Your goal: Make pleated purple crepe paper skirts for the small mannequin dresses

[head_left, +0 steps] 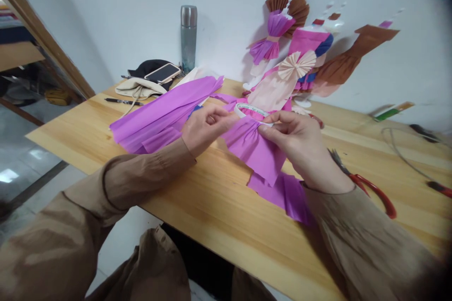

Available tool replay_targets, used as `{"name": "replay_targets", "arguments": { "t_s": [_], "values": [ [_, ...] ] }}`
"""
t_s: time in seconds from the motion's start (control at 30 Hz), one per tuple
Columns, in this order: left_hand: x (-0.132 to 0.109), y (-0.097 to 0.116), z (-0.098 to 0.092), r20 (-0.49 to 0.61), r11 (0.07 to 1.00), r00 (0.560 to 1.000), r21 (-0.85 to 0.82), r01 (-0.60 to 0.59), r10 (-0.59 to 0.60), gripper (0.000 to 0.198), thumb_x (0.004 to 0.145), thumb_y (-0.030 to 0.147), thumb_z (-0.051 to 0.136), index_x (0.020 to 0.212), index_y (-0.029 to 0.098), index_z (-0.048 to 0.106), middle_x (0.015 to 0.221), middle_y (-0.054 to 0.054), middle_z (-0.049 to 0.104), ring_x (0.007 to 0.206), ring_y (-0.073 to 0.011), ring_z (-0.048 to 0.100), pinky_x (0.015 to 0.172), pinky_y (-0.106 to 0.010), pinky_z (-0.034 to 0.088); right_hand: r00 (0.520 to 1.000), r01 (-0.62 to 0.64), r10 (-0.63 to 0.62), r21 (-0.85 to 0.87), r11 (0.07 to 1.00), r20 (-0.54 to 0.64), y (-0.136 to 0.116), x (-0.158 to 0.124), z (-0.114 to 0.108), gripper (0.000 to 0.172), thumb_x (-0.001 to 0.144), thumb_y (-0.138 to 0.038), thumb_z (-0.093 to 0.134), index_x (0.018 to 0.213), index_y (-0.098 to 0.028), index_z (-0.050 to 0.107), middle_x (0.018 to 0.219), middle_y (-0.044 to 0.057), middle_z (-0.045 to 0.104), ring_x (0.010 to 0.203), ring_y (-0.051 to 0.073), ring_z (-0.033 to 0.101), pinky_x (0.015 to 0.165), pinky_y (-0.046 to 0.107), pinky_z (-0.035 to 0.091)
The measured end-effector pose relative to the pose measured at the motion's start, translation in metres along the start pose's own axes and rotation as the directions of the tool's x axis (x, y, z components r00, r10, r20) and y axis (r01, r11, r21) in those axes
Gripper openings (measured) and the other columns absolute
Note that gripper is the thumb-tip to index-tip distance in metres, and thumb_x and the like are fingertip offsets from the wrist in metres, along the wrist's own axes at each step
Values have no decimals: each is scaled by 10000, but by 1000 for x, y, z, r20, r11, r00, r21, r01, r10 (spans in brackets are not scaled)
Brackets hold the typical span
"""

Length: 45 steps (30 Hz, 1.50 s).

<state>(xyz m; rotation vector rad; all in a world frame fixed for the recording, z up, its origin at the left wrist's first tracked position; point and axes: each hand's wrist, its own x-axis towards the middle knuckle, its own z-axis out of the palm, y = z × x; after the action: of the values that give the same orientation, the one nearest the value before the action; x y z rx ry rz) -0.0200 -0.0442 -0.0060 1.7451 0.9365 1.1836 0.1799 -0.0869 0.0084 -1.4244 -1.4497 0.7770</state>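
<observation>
A white ring (pixel 243 107) with printed lettering, looking like a paper or tape loop, is held above the table. Gathered purple crepe paper (pixel 254 143) hangs from its front edge in pleats. My right hand (pixel 300 146) is closed, thumb and fingers pinching the ring together with the paper's gathered top. At the ring's left side, my left hand (pixel 208 127) is closed too, its fingertips pinching the edge of the purple paper; the exact contact is partly hidden. A purple strip (pixel 278 195) lies beneath the right hand. More folded purple crepe paper (pixel 158 110) lies behind the left hand.
Red-handled scissors (pixel 377 190) lie right of my right hand. Paper-dress figures (pixel 278 37) lean against the wall. A thermos (pixel 189 40), a phone (pixel 163 73), a cloth pouch (pixel 139 88) and a pen (pixel 123 101) are at the back left. A green-handled tool (pixel 388 113) lies far right.
</observation>
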Motion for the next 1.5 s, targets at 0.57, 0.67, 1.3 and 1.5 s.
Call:
{"name": "replay_targets", "arguments": {
  "t_s": [0.57,0.67,1.3,1.5],
  "values": [
    [9,-11,-4,43,956,961,102,-276,273,510,926,572,471,599,184,520,663,-16,540,678,-141,508,677,-324,409,988,8,-10,18,1000,152,-6,-8,10,177,702,-337,746,719,-205,630,472,-53,452,433,84,341,434,250,209],
    [13,-8,-8,-273,995,962,-100,-11,-17,516,907,627,494,660,177,552,668,-17,534,641,-118,481,609,-295,393,991,-66,96,280,958,-94,-9,-5,8,163,677,-273,764,720,-217,617,525,-35,513,462,94,394,444,250,247],
    [-14,-5,19,245,949,965,-274,158,-90,361,637,450,818,612,144,629,579,14,567,590,-91,501,556,-250,408,957,-114,216,436,893,-193,-5,0,11,129,672,-191,754,666,-211,627,478,-45,468,439,94,350,445,269,230],
    [-6,-4,4,185,991,981,-100,84,-65,573,775,589,658,426,175,472,433,31,420,455,-65,370,475,-257,301,976,-25,91,312,950,-199,-1,1,3,131,712,-240,763,697,-207,637,508,-39,496,469,93,386,467,270,230]
  ]
}}
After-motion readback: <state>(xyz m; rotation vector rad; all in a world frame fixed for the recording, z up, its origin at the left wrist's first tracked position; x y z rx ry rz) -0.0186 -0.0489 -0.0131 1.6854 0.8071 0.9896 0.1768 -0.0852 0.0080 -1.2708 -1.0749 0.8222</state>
